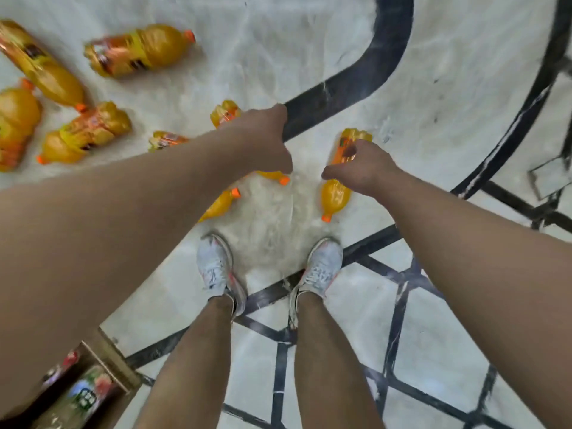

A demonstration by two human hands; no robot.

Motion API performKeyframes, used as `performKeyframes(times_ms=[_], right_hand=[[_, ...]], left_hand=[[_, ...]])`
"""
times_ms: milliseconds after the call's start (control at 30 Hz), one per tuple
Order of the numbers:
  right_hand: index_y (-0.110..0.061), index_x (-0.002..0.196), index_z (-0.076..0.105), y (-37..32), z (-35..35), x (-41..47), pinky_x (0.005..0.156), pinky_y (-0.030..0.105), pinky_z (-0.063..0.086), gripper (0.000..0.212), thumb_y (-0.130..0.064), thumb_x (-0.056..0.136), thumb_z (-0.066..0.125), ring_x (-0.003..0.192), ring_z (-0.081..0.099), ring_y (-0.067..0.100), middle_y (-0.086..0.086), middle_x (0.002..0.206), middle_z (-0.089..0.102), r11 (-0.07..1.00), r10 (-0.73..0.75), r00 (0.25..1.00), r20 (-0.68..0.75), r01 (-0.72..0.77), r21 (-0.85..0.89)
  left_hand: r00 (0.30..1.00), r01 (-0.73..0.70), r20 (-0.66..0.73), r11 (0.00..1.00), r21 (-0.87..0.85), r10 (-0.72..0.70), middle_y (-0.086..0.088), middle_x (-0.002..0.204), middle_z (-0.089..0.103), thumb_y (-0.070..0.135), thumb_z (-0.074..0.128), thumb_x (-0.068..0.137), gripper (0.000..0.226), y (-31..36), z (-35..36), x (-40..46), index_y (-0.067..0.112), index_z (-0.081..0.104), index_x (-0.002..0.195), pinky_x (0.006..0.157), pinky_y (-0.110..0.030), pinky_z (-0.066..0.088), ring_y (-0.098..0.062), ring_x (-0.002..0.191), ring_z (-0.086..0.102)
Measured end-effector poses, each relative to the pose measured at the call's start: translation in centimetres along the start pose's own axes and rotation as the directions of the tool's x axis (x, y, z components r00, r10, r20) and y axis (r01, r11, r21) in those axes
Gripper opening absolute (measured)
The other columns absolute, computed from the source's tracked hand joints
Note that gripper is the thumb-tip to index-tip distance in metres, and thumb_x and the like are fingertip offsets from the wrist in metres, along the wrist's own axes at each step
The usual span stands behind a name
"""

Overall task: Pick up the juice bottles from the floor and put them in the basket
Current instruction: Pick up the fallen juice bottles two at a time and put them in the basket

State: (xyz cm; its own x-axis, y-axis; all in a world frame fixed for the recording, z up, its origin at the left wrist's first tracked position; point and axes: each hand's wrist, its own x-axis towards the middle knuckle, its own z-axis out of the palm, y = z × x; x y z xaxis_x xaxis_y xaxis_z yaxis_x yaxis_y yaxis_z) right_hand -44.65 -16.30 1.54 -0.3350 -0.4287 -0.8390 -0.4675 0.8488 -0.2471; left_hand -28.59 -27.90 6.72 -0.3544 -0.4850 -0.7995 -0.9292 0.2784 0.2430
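Note:
Several orange juice bottles lie on the pale marble floor. My left hand (266, 140) reaches down over one bottle (225, 113), thumb beside its neck near the orange cap; my fingers wrap its far side. My right hand (362, 168) grips the middle of another bottle (335, 196), whose cap points toward my feet. A third bottle (219, 205) lies half hidden under my left forearm. More bottles lie at the upper left: one (139, 51) at the top, one (40, 63) at the edge, one (83, 134) nearer. The view is blurred.
My two feet in white sneakers (216, 267) stand just below the bottles. A brown open container (108, 351) with colourful items inside sits at the bottom left. Black inlay lines (356, 85) cross the floor. A dark metal frame (551, 168) stands at the right edge.

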Motion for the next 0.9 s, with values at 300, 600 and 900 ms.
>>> performKeyframes(times_ms=[300, 600, 900], right_hand=[[-0.015, 0.148, 0.040, 8.2, 10.5, 13.0, 0.092, 0.041, 0.051, 0.084, -0.048, 0.082, 0.078, 0.122, 0.057, 0.037, 0.014, 0.138, 0.056, 0.967, 0.243, 0.966, -0.090, -0.235, 0.097], [-0.009, 0.157, 0.008, 9.5, 15.7, 20.7, 0.109, 0.050, 0.037, 0.111, -0.047, 0.081, 0.080, 0.138, 0.039, 0.042, 0.017, 0.152, 0.032, 0.873, 0.465, 0.842, -0.275, -0.382, 0.304], [-0.019, 0.159, 0.012, 13.8, 16.5, 22.1, 0.106, 0.052, 0.045, 0.111, -0.048, 0.076, 0.080, 0.129, 0.051, 0.042, 0.020, 0.142, 0.048, 0.864, 0.464, 0.787, -0.408, -0.301, 0.403]], left_hand=[[0.997, -0.047, 0.062, 0.997, 0.065, 0.043, -0.010, 0.125, 0.064, 0.042, 0.083, 0.084, 0.075, -5.2, 9.5, 9.7, 0.019, 0.042, 0.143, 0.085, -0.048, 0.056, -0.036, 0.109, 0.062], [0.993, -0.028, 0.118, 0.999, 0.047, 0.022, -0.006, 0.130, 0.062, 0.042, 0.082, 0.085, 0.072, -7.8, 13.2, 14.5, 0.023, 0.042, 0.142, 0.090, -0.052, 0.057, -0.032, 0.110, 0.061], [0.993, 0.004, 0.120, 1.000, -0.029, -0.001, -0.004, 0.127, 0.060, 0.040, 0.082, 0.085, 0.071, -8.6, 14.8, 15.4, 0.024, 0.043, 0.142, 0.095, -0.051, 0.056, -0.031, 0.113, 0.060]])
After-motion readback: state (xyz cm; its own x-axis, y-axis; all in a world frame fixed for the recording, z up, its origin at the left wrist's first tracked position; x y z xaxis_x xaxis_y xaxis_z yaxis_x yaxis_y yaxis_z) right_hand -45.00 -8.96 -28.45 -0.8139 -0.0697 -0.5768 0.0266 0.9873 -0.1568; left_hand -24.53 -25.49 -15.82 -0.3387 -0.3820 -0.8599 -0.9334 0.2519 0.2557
